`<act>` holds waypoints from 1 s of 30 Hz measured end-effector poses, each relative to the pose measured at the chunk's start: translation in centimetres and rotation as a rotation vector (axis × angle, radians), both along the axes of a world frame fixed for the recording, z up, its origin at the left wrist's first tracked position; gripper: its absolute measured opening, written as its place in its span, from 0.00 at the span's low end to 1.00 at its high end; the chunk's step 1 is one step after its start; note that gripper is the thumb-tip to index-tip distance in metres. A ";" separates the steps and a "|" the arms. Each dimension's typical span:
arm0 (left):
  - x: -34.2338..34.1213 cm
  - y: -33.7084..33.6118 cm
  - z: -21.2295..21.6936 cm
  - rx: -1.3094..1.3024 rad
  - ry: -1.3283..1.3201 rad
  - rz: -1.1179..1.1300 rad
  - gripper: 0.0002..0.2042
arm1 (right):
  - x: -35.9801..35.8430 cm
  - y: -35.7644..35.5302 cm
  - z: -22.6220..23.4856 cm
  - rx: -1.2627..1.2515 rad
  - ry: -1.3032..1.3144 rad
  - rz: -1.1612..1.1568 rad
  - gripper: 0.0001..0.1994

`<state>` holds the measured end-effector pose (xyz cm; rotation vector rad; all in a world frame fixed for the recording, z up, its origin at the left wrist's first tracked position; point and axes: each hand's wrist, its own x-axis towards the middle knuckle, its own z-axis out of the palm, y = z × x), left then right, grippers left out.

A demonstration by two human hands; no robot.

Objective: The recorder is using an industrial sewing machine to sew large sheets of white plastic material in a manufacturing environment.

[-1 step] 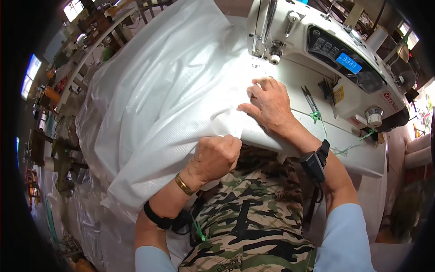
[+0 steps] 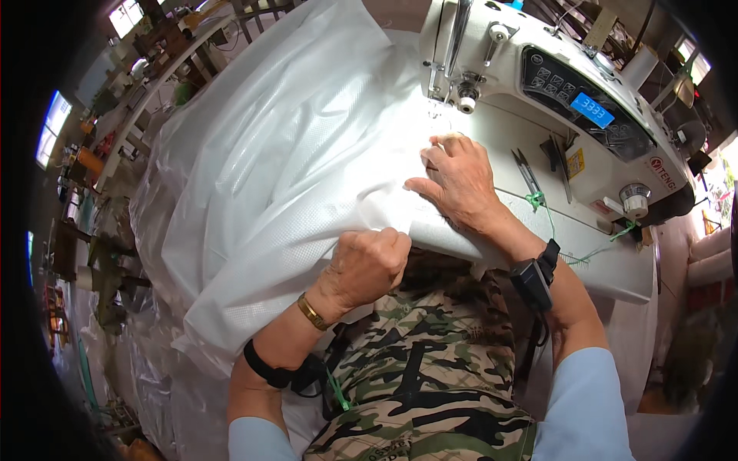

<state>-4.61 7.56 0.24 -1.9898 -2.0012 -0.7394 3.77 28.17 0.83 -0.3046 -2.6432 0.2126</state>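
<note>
A large white woven plastic sheet [image 2: 254, 184] lies in loose folds over the left and middle of the work surface. Its near edge is bunched in my left hand [image 2: 365, 265], which is closed in a fist in front of my lap. Farther forward, my right hand [image 2: 465, 177] has its fingers bent onto the sheet close to the sewing machine's needle area, gripping it, with the thumb apart from them. The white sewing machine [image 2: 507, 61] stands at the far right, its lamp glaring on the sheet. Glare hides the needle and the stitching.
Thread snips [image 2: 528, 170] with a green cord [image 2: 536, 199] tied on lie right of my right hand on the machine bed [image 2: 607, 269]. A dark narrow tool [image 2: 563, 163] rests beside them. Cluttered shelving [image 2: 157, 84] stands at the far left.
</note>
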 end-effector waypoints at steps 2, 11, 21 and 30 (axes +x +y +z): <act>-0.4 0.8 0.3 -0.018 0.068 -0.013 0.09 | -0.2 0.3 -0.1 -0.009 -0.028 -0.023 0.31; -2.9 6.9 1.3 -0.133 0.096 0.059 0.05 | -0.6 1.3 -0.2 -0.034 -0.004 -0.042 0.28; -5.0 12.4 1.8 -0.152 0.147 0.139 0.05 | -1.5 3.6 -0.7 -0.134 0.074 -0.026 0.14; -2.1 8.6 1.6 -0.234 -0.017 0.321 0.04 | -1.0 4.3 -0.9 -0.178 0.025 -0.019 0.13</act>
